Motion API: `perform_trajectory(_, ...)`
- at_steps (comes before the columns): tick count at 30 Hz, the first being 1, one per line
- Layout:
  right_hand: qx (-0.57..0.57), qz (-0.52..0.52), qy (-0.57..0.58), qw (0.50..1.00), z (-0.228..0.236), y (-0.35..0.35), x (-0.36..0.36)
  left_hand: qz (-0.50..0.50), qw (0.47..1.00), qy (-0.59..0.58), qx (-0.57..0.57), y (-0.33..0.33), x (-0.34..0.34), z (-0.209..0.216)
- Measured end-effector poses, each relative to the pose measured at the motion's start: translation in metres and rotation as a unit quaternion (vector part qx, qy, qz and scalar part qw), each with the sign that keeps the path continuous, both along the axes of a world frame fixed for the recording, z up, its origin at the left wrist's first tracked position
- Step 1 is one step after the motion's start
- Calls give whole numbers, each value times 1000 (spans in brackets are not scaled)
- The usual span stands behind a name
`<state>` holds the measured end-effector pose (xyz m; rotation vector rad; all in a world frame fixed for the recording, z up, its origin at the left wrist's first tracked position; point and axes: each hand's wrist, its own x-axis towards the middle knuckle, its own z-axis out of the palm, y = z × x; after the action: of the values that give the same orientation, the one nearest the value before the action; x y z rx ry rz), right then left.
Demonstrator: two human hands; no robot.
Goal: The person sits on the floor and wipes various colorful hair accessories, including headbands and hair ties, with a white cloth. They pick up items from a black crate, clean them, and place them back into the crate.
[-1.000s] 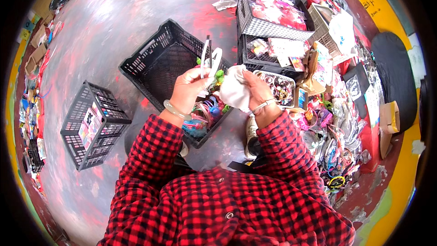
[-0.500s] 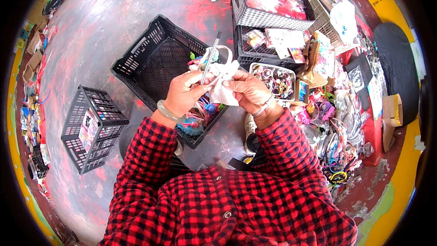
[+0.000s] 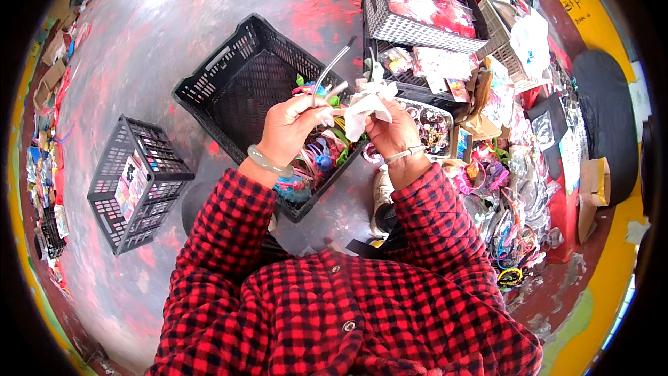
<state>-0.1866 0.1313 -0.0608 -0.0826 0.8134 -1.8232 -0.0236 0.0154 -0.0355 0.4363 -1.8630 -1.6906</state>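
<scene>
A thin grey strip (image 3: 332, 69) is pinched in the left hand (image 3: 292, 125), closed around its lower end, while a white cloth (image 3: 365, 104) is gripped in the closed right hand (image 3: 393, 132); both are held above the near corner of a black crate (image 3: 243, 83) on the floor (image 3: 139, 42). The strip appears to be wiped, a step judged best done with the cloth folded snugly round it and drawn along its length while the left grip is kept firm near the base. What the strip is cannot be made out, and its lower end is hidden by fingers. Coloured trinkets (image 3: 316, 160) in the crate are partly covered by the hands. A smaller crate (image 3: 136, 181) is set well apart at left; goods at right are blurred.
</scene>
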Motion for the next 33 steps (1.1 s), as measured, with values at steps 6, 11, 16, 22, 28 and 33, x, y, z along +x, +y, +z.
perform_trajectory(6,65,-40,41,996,12,-1,15,-53,983,-115,-131,3,2,0)
perform_trajectory(11,101,-22,54,993,17,-1,17,19,999,-14,-45,1,-1,-8)
perform_trajectory(16,136,18,113,984,21,2,11,59,988,-22,139,-15,-2,-20)
perform_trajectory(22,86,-25,72,993,15,1,11,81,976,-27,201,-15,0,-11)
perform_trajectory(28,37,-45,99,993,9,0,16,74,985,8,157,-8,-3,-15)
perform_trajectory(33,-29,-130,97,986,6,-10,16,88,994,-34,63,-5,-2,-13)
